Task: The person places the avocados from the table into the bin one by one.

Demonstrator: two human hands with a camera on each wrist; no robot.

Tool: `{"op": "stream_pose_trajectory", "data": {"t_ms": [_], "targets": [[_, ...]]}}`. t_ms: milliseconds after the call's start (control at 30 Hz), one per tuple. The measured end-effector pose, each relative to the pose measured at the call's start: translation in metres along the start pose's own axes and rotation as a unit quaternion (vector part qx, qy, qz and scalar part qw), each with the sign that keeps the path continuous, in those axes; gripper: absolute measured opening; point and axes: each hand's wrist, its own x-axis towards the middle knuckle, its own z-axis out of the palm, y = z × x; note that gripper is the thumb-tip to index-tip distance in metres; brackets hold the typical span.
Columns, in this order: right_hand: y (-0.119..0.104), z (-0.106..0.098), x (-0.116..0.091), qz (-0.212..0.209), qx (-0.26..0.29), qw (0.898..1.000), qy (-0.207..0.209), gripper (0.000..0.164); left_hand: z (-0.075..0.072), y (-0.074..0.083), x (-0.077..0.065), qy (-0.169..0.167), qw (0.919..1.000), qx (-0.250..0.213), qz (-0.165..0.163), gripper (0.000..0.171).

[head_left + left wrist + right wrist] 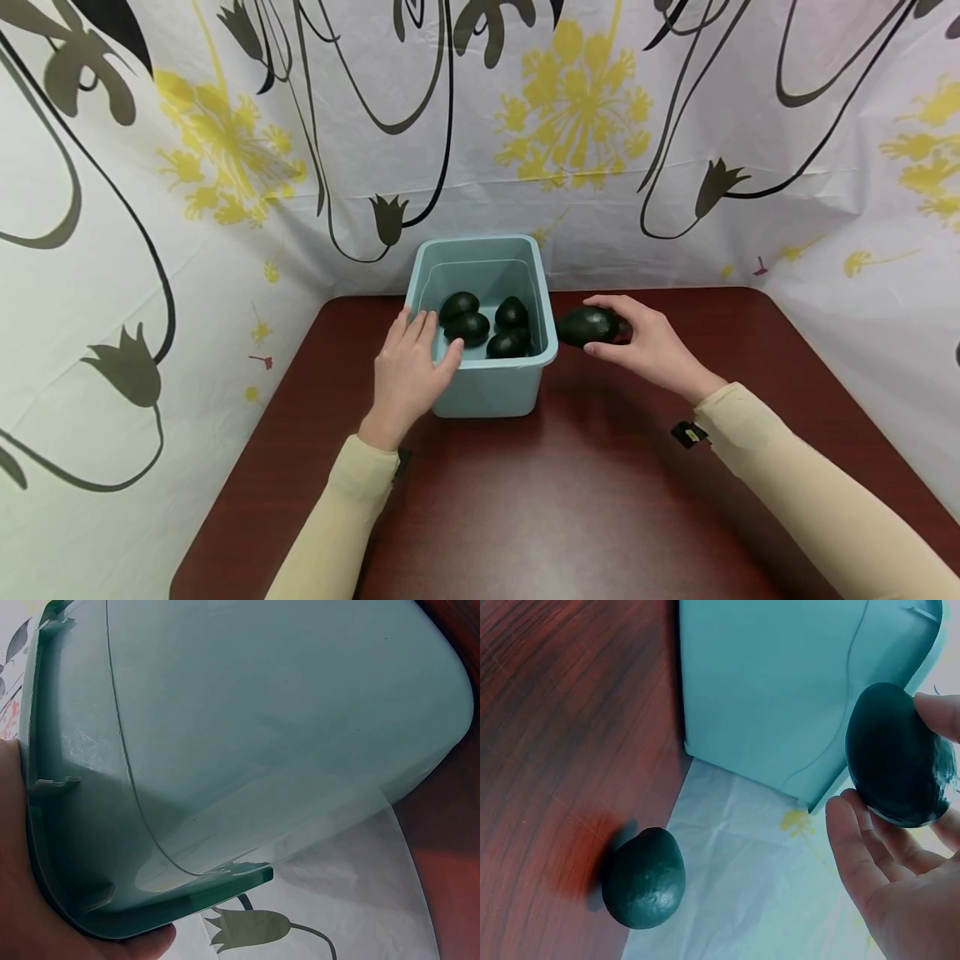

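Observation:
A pale blue-green plastic bin (486, 390) stands on the table with several dark green avocados (467, 328) inside. My left hand (408, 371) grips its near left corner, the thumb inside and one fingertip showing outside under the rim (225, 898) in the left wrist view. Just right of the bin, my right hand (648, 342) holds one avocado (587, 326) between thumb and fingers. The right wrist view shows this avocado (892, 754) in front of the bin's outer wall (772, 682). Another avocado (643, 877) lies on the table there, mostly hidden behind the hand in the head view.
The dark red-brown wooden table (570, 508) has rounded far corners. Close behind it and at both sides hangs a white cloth (480, 150) with grey and yellow flower prints. The bin stands near the table's far edge.

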Motion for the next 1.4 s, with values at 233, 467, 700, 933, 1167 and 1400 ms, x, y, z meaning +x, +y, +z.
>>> {"op": "stream_pose_trajectory", "data": {"t_ms": [233, 467, 700, 933, 1167, 1400], "targets": [[-0.004, -0.002, 0.001, -0.007, -0.005, 1.0, 0.005, 0.065, 0.001, -0.001, -0.001, -0.015, 0.9998, -0.004, -0.014, 0.068], [-0.011, -0.007, 0.0, -0.011, -0.017, 1.0, 0.015, 0.063, 0.0, -0.001, 0.0, -0.017, 0.9998, -0.003, -0.014, 0.068], [-0.018, -0.013, 0.0, -0.023, -0.007, 0.999, 0.023, 0.062, -0.002, 0.0, 0.0, -0.024, 0.9996, -0.003, -0.018, 0.069], [-0.025, -0.014, 0.003, -0.041, -0.007, 0.999, 0.03, 0.063, -0.001, 0.0, 0.0, -0.027, 0.9993, -0.011, -0.023, 0.07], [-0.05, -0.016, 0.002, -0.055, -0.008, 0.997, 0.045, 0.064, 0.0, -0.001, 0.0, -0.021, 0.9995, -0.01, -0.02, 0.071], [-0.083, -0.021, -0.001, -0.058, -0.002, 0.998, 0.039, 0.06, 0.0, -0.001, 0.0, -0.021, 0.9996, -0.01, -0.018, 0.071]]}}
